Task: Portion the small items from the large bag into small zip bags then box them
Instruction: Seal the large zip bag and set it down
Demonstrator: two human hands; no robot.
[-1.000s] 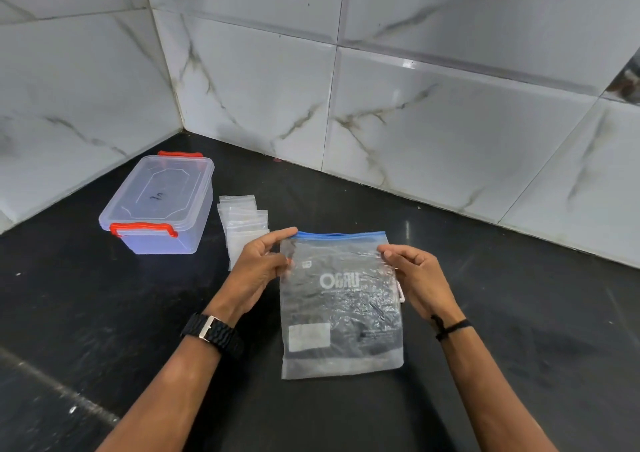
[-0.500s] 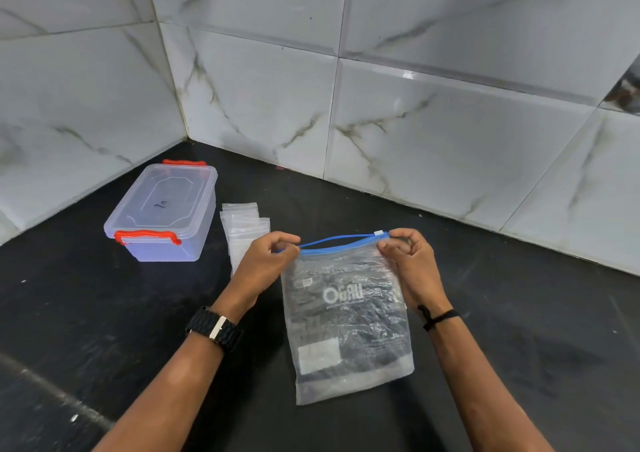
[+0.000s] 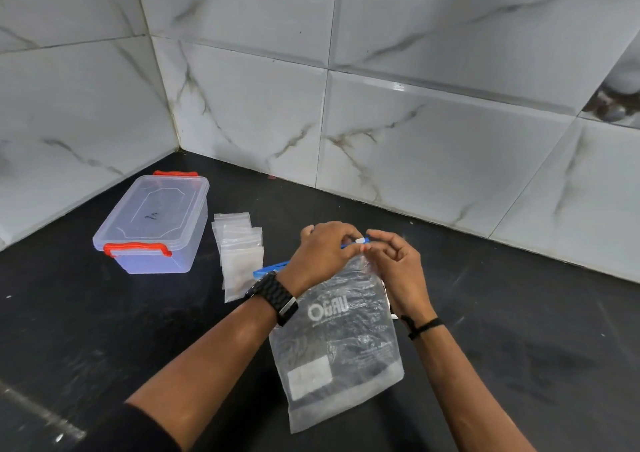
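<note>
Fingers of both hands [image 3: 323,256] [image 3: 398,268] pinch the large bag's [image 3: 341,344] blue zipper top.

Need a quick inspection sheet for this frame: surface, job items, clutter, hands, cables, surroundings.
Surface: black countertop, a few pale specks.
Job's things: large bag with blue zip top, lower end on the counter; stack of small zip bags beside it; lidded clear box, red latches fastened.
Clutter: nothing seen.
Grippers: left hand pinches the bag's white zip slider; right hand grips the bag's top corner.
Cables: nothing seen.
Surroundings: marble-look tiled wall on two sides, forming a corner.
</note>
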